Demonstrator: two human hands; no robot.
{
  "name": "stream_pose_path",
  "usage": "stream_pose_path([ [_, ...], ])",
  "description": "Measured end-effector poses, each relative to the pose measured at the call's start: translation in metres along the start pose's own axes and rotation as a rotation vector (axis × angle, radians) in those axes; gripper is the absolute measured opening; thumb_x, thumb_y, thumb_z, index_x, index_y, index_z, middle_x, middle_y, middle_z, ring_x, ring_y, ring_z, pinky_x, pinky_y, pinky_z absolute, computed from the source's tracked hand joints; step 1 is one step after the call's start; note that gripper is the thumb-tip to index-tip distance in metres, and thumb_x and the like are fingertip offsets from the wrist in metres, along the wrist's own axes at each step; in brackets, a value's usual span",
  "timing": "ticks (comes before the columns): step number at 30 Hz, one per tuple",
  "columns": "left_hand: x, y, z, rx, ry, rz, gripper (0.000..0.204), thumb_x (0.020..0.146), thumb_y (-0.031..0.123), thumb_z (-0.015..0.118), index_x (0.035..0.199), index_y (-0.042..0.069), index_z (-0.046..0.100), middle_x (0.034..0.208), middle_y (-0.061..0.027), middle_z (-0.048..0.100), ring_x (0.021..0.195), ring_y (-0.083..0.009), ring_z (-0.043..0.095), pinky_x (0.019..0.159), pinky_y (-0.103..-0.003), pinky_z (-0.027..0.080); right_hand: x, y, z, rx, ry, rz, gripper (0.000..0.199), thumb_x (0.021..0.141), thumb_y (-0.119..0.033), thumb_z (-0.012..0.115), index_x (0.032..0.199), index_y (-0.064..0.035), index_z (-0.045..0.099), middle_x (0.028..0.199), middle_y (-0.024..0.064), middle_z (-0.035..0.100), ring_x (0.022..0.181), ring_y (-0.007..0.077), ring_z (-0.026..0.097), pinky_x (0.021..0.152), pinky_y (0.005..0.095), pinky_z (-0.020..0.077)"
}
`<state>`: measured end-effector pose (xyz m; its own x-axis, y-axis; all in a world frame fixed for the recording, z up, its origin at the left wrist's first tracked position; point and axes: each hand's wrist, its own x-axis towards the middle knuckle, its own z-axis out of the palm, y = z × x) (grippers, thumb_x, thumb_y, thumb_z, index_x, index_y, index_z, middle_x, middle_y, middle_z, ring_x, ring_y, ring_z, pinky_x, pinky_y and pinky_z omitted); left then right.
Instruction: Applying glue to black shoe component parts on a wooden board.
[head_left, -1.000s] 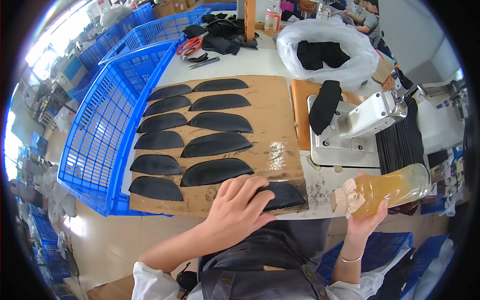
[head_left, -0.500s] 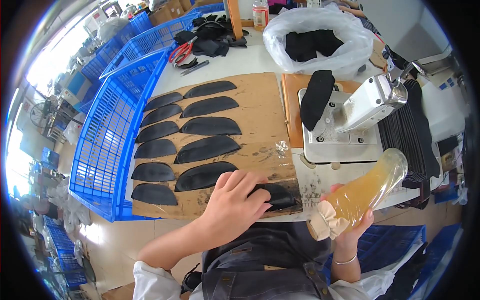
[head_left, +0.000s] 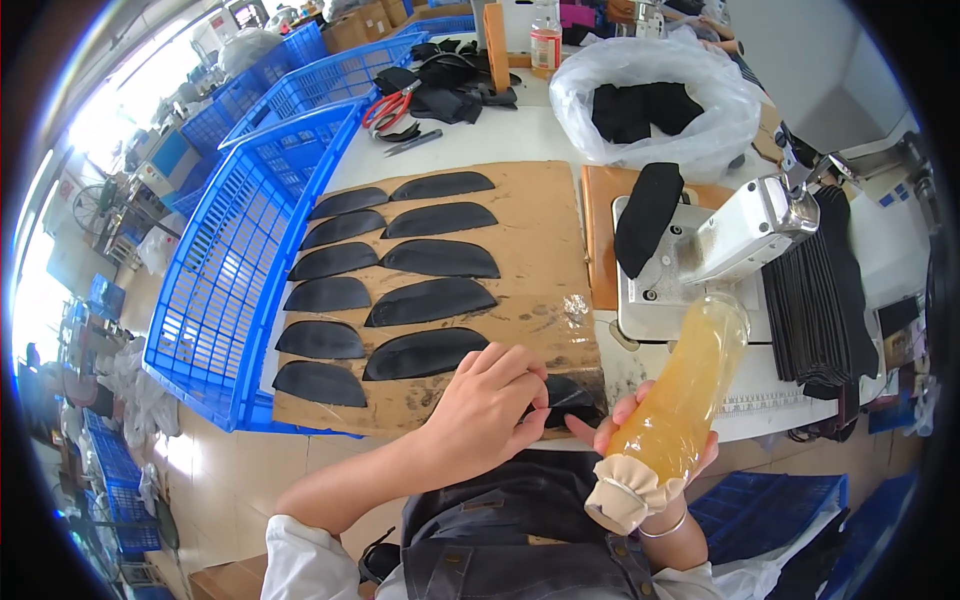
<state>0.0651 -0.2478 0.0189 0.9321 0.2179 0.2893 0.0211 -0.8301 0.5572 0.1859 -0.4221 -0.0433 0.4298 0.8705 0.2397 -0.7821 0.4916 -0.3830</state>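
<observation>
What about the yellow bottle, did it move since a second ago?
Yes: against the white machine, the bottle went left, and its beige cover swung toward the picture's bottom.

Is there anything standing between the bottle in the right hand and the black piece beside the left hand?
In this view, only fingertips of the right hand come between the bottle and the black piece; nothing else visible.

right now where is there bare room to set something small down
Free: the cardboard between the right column of black pieces and the orange board; the white table between the red-handled scissors and the plastic bag. Crowded: the cardboard's left, the near edge by the left hand and bottle, and right of the white machine, where a black stack lies.
</observation>
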Motion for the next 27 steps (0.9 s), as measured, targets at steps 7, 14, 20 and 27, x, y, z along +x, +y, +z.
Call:
stream_pose_path([
  [7, 0.024, -0.023, -0.057, 0.006, 0.419, -0.119, 0.012, 0.066, 0.003, 0.068, 0.07, 0.005, 0.057, 0.086, -0.0092, 0.057, 0.09, -0.0263, 0.054, 0.078, -0.035, 0.043, -0.008, -0.001, -0.007, 0.012, 0.134, -0.056, 0.078, 0.073, -0.066, 0.055, 0.122, -0.0067, 0.042, 0.112, 0.0174, 0.053, 0.095, 0.0383, 0.059, 0.1, 0.0628, 0.027],
  [14, 0.133, -0.072, -0.105, 0.708, 0.842, 0.124, 0.01, 0.067, 0.011, 0.065, 0.07, 0.008, 0.057, 0.087, -0.0059, 0.055, 0.084, -0.0261, 0.052, 0.075, -0.037, 0.039, -0.001, -0.005, -0.011, 0.057, 0.128, -0.009, 0.075, 0.073, -0.066, 0.053, 0.12, -0.0082, 0.043, 0.112, 0.015, 0.054, 0.094, 0.0374, 0.059, 0.1, 0.0634, 0.0272],
  [20, 0.188, -0.114, 0.005, 0.95, 0.393, 0.062, 0.01, 0.068, 0.011, 0.057, 0.075, 0.004, 0.058, 0.088, -0.008, 0.05, 0.086, -0.0249, 0.047, 0.072, -0.036, 0.037, -0.005, -0.006, -0.007, 0.063, 0.195, -0.031, 0.075, 0.075, -0.067, 0.05, 0.12, -0.0085, 0.042, 0.11, 0.015, 0.054, 0.092, 0.0366, 0.059, 0.099, 0.0643, 0.0278],
  [27, 0.177, -0.122, 0.045, 0.752, 0.382, 0.123, 0.014, 0.069, 0.012, 0.058, 0.079, 0.004, 0.06, 0.095, -0.0066, 0.051, 0.094, -0.0223, 0.047, 0.079, -0.034, 0.037, -0.011, -0.014, -0.009, -0.018, 0.227, -0.033, 0.077, 0.076, -0.07, 0.045, 0.121, -0.0076, 0.04, 0.11, 0.0157, 0.052, 0.09, 0.036, 0.059, 0.096, 0.0659, 0.0296],
])
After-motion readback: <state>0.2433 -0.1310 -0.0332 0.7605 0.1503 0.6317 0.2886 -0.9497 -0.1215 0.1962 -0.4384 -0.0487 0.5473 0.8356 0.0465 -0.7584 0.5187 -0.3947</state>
